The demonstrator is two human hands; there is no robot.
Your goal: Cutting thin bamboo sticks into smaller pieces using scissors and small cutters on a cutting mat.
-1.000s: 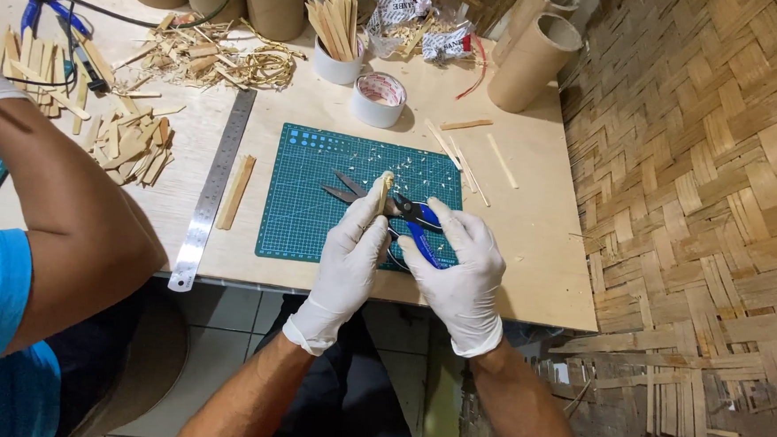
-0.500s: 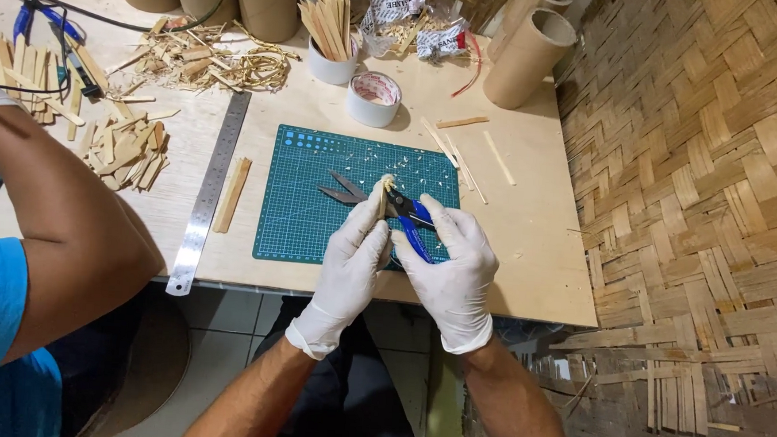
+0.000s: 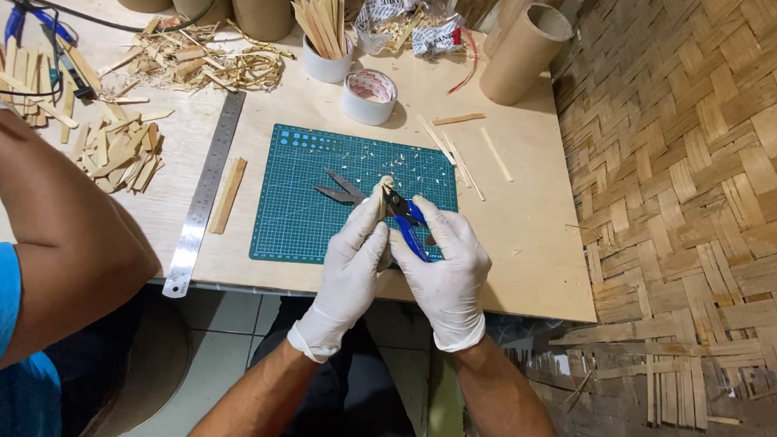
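Hands barely shifted, left hand (image 3: 351,252) fingers clamped on bamboo strip (image 3: 381,194), right hand (image 3: 446,261) gripping pliers (image 3: 404,218)

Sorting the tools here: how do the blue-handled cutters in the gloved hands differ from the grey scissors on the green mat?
The blue-handled cutters are gripped in the right hand, raised off the mat; the grey scissors lie flat on the green cutting mat, untouched. The cutters have bright blue grips; the scissors look plain grey all over. The cutters' tip meets the wood piece in the left hand. Both are small cutting tools.

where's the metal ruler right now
In the head view the metal ruler lies on the table's left half, just left of the green cutting mat, with a wooden stick between them; neither gloved hand touches it.
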